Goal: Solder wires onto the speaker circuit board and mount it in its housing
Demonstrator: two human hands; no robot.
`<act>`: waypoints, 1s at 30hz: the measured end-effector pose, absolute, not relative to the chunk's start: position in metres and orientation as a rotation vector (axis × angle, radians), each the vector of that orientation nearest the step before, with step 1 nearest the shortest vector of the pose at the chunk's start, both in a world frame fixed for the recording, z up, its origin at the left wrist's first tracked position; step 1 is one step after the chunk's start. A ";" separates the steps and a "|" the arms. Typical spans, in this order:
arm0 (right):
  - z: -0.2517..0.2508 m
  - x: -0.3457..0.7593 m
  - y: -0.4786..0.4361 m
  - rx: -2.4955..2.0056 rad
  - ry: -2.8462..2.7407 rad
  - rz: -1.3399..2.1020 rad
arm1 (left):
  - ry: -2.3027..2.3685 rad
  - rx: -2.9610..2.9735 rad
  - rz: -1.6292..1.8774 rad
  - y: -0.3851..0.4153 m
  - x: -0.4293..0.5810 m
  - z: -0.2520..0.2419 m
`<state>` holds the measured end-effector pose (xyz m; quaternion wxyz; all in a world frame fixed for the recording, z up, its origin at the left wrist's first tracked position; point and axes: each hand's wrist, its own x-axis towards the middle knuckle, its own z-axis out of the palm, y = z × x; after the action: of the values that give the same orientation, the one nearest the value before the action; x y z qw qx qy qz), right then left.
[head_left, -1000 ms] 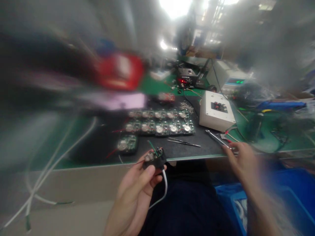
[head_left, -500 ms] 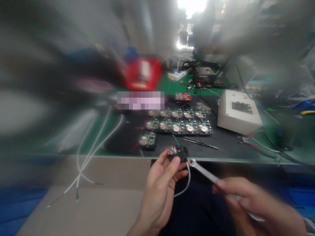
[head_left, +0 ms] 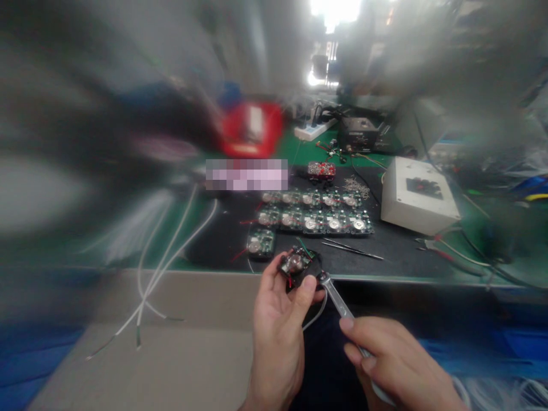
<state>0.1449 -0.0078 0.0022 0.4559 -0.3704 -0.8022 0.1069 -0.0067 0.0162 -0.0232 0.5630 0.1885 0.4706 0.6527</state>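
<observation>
My left hand (head_left: 282,319) is closed around a small black electronic housing (head_left: 298,264), thumb across its near side. The housing's open face shows a circuit board with a round silvery part, and a short green wire stands up from it. A white cable (head_left: 319,311) leaves its lower right and hangs in a curve. My right hand (head_left: 394,359) grips a metal wrench (head_left: 340,299) along its shaft. The wrench's head is at the housing's right end, where the cable comes out. Whether its jaws sit on a nut there is too small to tell.
Rows of similar open units (head_left: 310,224) lie on the black mat (head_left: 218,245). Tweezers (head_left: 353,249) rest in front of them. A white box with a fan (head_left: 417,194) stands at the right. White cables (head_left: 143,297) hang over the table's front edge at the left.
The wrench has moved left and turned steeper, its head now against the housing's right end. My left hand has tilted the housing, so its circuit board shows more.
</observation>
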 end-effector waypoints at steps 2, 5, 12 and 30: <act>0.001 0.143 -0.006 -0.911 -1.972 0.220 | 1.125 0.456 1.550 0.016 -0.007 -0.024; -0.001 0.137 -0.003 -0.918 -1.887 0.129 | 1.149 0.473 1.566 0.015 -0.006 -0.026; -0.010 0.130 -0.012 -0.870 -1.937 0.178 | 1.195 0.605 1.630 0.012 -0.003 -0.030; -0.023 0.158 0.039 -0.715 -0.346 1.762 | 0.470 0.306 1.072 0.012 -0.033 0.000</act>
<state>0.1579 0.0393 -0.0228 0.5682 -0.3046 -0.1472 0.7501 -0.0329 0.0119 -0.0004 0.8226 0.1438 0.2210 0.5038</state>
